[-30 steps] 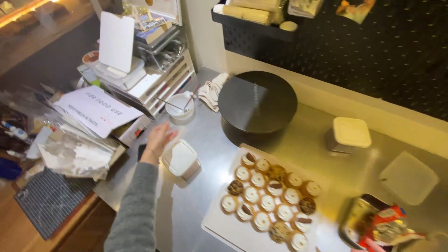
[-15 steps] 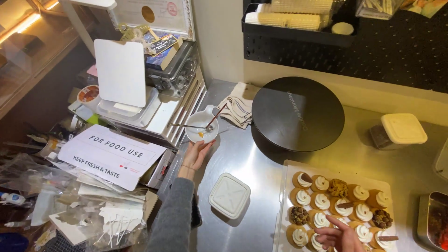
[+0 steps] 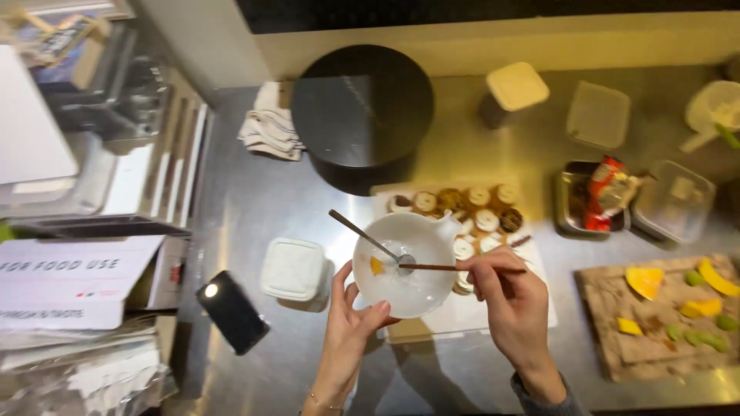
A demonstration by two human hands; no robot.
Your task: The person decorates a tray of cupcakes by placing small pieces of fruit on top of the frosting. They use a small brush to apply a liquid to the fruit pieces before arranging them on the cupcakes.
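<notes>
Your left hand [image 3: 348, 323] clasps the white bowl [image 3: 405, 263]; your right hand [image 3: 512, 296] pinches chopsticks [image 3: 455, 267] lying level, tips pointing left into the bowl.

White bowl [image 3: 407, 266] between the fingers holds an orange bit [image 3: 376, 266]; brown stick [image 3: 455, 267] under the right fingertips; beyond them, black drum [image 3: 361, 108].

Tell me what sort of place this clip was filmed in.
Probably a commercial kitchen or pastry prep station: a stainless steel counter, a white tray of small decorated pastries, and a cutting board with cut fruit. The left hand holds a white bowl.
</notes>
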